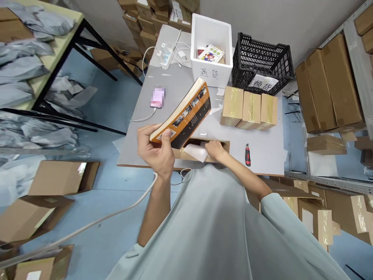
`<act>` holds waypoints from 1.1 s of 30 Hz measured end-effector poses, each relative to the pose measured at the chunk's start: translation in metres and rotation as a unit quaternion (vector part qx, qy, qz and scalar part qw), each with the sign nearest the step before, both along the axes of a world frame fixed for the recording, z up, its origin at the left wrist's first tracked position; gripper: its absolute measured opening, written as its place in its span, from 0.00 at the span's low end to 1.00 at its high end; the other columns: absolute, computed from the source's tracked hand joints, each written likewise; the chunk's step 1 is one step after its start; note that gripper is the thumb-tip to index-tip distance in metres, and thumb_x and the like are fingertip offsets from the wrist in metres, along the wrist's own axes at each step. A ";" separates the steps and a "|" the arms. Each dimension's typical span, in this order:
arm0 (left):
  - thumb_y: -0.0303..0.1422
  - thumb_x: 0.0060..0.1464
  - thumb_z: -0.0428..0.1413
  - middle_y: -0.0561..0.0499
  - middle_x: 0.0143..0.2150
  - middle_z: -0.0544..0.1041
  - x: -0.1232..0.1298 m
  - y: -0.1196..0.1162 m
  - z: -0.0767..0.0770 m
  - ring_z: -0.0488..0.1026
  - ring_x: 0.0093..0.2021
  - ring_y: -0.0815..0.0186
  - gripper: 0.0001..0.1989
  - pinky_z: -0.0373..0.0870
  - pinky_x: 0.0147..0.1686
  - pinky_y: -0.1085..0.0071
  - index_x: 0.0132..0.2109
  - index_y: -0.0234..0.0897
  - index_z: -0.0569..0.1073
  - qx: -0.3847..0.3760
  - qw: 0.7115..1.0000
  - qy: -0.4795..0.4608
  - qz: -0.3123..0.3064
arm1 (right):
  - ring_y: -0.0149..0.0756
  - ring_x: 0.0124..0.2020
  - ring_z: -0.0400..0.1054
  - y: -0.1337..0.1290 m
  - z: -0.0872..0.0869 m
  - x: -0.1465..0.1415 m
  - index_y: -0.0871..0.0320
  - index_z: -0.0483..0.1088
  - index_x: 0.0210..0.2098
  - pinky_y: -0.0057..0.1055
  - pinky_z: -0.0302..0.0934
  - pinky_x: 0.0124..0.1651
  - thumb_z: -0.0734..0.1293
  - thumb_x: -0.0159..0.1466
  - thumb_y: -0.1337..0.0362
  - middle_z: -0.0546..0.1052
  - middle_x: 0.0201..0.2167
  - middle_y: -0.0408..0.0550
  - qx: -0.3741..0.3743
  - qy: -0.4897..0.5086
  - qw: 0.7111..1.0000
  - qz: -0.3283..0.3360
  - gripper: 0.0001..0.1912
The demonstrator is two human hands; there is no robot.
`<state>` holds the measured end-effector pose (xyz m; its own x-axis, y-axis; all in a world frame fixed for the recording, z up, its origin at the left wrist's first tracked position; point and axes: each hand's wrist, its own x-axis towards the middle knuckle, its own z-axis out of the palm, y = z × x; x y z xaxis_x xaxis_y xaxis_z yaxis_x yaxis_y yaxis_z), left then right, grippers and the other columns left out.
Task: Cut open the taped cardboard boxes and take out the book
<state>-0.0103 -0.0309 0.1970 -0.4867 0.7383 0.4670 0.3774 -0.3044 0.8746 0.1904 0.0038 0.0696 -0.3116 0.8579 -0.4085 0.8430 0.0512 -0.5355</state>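
My left hand (158, 149) is closed on the lower end of a thick paperback book (186, 116) with an orange and black cover, held tilted above the table. At the table's front edge, close against my body, lies an open cardboard box (225, 146). My right hand (215, 151) reaches into it, fingers curled and partly hidden by the box. Beside those fingers a white paper or plastic sheet (196, 151) sticks out of the box. Whether my right fingers grip that sheet or something else is not visible.
On the grey table (175, 83) are a white foam box (211, 74) with books, a black crate (262, 62), three taped cartons (247, 109), a red-black box cutter (247, 154) and a phone (157, 97) on a cable. Cartons fill the right shelf (329, 85); grey parcels (21, 70) lie left.
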 end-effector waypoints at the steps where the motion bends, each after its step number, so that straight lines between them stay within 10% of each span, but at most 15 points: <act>1: 0.51 0.71 0.66 0.46 0.49 0.77 0.002 -0.001 0.001 0.78 0.53 0.53 0.17 0.77 0.59 0.55 0.52 0.44 0.79 -0.006 1.000 0.003 -0.003 | 0.58 0.53 0.85 0.001 -0.006 -0.007 0.66 0.85 0.43 0.55 0.77 0.62 0.74 0.73 0.73 0.89 0.48 0.67 -0.025 -0.018 0.999 -0.010 0.04; 5: 0.54 0.71 0.64 0.45 0.49 0.78 0.012 -0.003 0.003 0.78 0.53 0.53 0.20 0.78 0.58 0.55 0.51 0.43 0.78 -0.034 0.999 0.028 -0.003 | 0.51 0.61 0.81 0.013 -0.016 -0.017 0.62 0.78 0.66 0.53 0.78 0.64 0.73 0.81 0.56 0.81 0.65 0.59 -0.101 -0.090 0.988 -0.073 0.20; 12: 0.50 0.73 0.64 0.46 0.49 0.80 0.022 0.000 0.000 0.80 0.53 0.55 0.16 0.79 0.58 0.58 0.52 0.42 0.80 -0.017 0.999 0.021 -0.038 | 0.57 0.69 0.81 -0.003 0.014 0.013 0.63 0.83 0.61 0.43 0.73 0.70 0.63 0.85 0.49 0.86 0.65 0.67 -0.109 -0.032 0.988 -0.103 0.26; 18: 0.52 0.70 0.66 0.46 0.48 0.82 0.031 0.003 0.001 0.82 0.52 0.57 0.18 0.80 0.55 0.61 0.50 0.42 0.81 -0.051 0.997 -0.006 -0.055 | 0.57 0.85 0.59 -0.065 0.068 0.064 0.58 0.60 0.85 0.56 0.59 0.84 0.67 0.81 0.53 0.65 0.84 0.66 0.195 0.032 0.976 -0.086 0.38; 22: 0.54 0.59 0.73 0.48 0.46 0.85 0.047 0.013 0.003 0.83 0.46 0.60 0.24 0.82 0.48 0.65 0.49 0.41 0.82 -0.121 0.967 -0.190 -0.117 | 0.62 0.91 0.38 -0.075 0.082 0.079 0.50 0.51 0.89 0.71 0.47 0.87 0.70 0.78 0.61 0.47 0.90 0.62 0.304 -0.043 0.949 -0.077 0.45; 27: 0.50 0.48 0.79 0.47 0.44 0.88 0.064 0.024 0.009 0.86 0.42 0.59 0.28 0.83 0.41 0.66 0.47 0.39 0.82 -0.231 0.866 -0.387 -0.217 | 0.57 0.87 0.57 -0.071 0.079 0.096 0.41 0.75 0.77 0.67 0.53 0.87 0.62 0.79 0.67 0.71 0.81 0.54 0.335 -0.004 0.938 -0.095 0.31; 33: 0.69 0.68 0.56 0.37 0.61 0.87 0.075 0.027 0.012 0.84 0.67 0.48 0.36 0.84 0.63 0.52 0.54 0.40 0.83 -0.166 0.886 -0.339 -0.269 | 0.58 0.62 0.84 -0.066 0.100 0.103 0.50 0.87 0.55 0.54 0.80 0.67 0.65 0.78 0.44 0.89 0.53 0.58 0.331 0.215 0.884 -0.249 0.24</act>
